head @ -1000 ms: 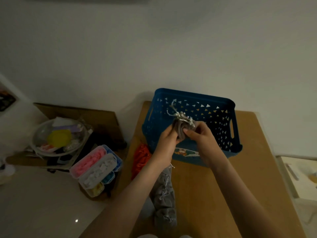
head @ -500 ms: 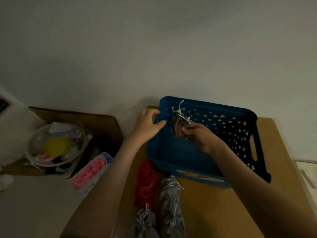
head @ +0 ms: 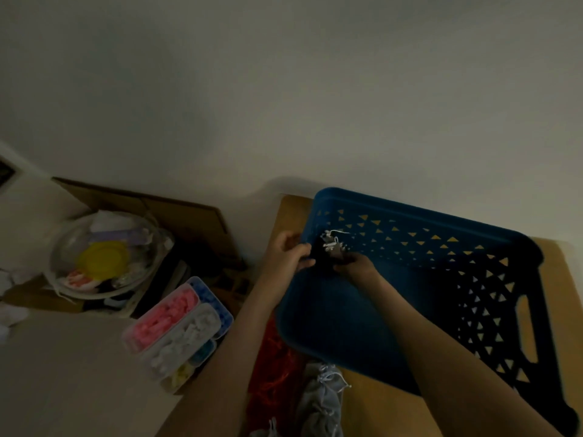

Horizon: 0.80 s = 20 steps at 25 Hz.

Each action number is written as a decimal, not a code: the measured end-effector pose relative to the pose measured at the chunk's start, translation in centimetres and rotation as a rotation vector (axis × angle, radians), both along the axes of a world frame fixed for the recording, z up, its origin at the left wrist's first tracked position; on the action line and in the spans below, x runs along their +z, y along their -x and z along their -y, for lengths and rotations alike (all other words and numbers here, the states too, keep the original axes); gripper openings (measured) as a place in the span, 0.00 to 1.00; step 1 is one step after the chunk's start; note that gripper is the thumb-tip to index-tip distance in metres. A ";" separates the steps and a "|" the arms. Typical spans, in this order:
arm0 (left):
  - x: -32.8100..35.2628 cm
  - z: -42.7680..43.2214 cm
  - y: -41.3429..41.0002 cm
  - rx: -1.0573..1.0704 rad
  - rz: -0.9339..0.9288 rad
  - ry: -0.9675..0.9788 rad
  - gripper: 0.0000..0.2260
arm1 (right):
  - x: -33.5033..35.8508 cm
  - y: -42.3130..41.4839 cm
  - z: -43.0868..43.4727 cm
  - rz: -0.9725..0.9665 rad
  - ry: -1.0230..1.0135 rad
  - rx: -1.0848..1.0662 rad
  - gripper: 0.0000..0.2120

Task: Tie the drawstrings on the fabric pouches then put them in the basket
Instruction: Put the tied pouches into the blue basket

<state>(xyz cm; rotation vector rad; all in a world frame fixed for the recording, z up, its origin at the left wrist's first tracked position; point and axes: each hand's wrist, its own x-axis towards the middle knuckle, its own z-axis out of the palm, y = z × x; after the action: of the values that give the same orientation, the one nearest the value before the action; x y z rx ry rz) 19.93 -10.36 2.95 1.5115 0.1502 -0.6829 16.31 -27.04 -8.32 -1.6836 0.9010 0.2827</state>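
Now right hand [head: 355,266] pinches the pouch [head: 331,252] — cords at 12 o'clock — inside basket [head: 410,212]; left hand [head: 288,255] grips its rim.

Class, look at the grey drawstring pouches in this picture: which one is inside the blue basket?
The dark grey pouch held between both hands, white drawstrings on top, is inside the blue basket. The other pouches lie on the table.

A glass bowl [head: 104,257] sits beside a compartmented box [head: 179,329].
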 end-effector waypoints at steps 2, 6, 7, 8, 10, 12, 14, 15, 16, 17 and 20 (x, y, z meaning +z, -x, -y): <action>-0.3 0.1 0.0 -0.012 0.083 -0.058 0.12 | -0.6 -0.4 -0.5 -0.089 0.152 0.076 0.26; -0.2 -0.5 0.0 -0.052 0.321 -0.308 0.15 | 1.2 -0.3 -0.4 -0.270 0.357 0.148 0.37; 0.0 -0.7 0.3 -0.054 0.355 -0.337 0.16 | 1.4 -0.2 -0.2 -0.247 0.307 0.123 0.36; 0.2 -0.8 0.6 -0.054 0.379 -0.350 0.16 | 1.8 0.0 -0.1 -0.227 0.288 0.113 0.34; 0.8 -1.3 1.3 -0.072 0.396 -0.383 0.17 | 3.4 0.5 -0.7 -0.212 0.318 0.159 0.32; 1.1 -2.0 1.7 -0.150 0.375 -0.428 0.17 | 4.4 0.9 -1.4 -0.158 0.309 0.184 0.28; 1.5 -3.1 2.6 -0.199 0.356 -0.439 0.15 | 5.1 1.5 -2.0 -0.067 0.255 0.213 0.17; 1.6 -3.8 3.3 -0.178 0.340 -0.427 0.15 | 6.3 2.2 -2.8 -0.017 0.215 0.222 0.09; 1.5 -4.4 4.0 -0.141 0.323 -0.421 0.15 | 7.6 3.1 -3.7 0.023 0.175 0.228 0.03; 1.3 -5.1 4.8 -0.109 0.312 -0.425 0.15 | 9.2 4.2 -4.6 0.054 0.164 0.231 0.04; -0.3 -7.6 7.7 -0.089 0.293 -0.486 0.08 | 13.0 7.7 -7.7 0.131 0.432 0.328 0.11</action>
<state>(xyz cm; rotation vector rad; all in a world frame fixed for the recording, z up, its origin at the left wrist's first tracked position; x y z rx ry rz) 12.28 -2.77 2.67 2.0779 0.0245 -0.5054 8.57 -19.36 4.69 -2.2281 0.6112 0.2011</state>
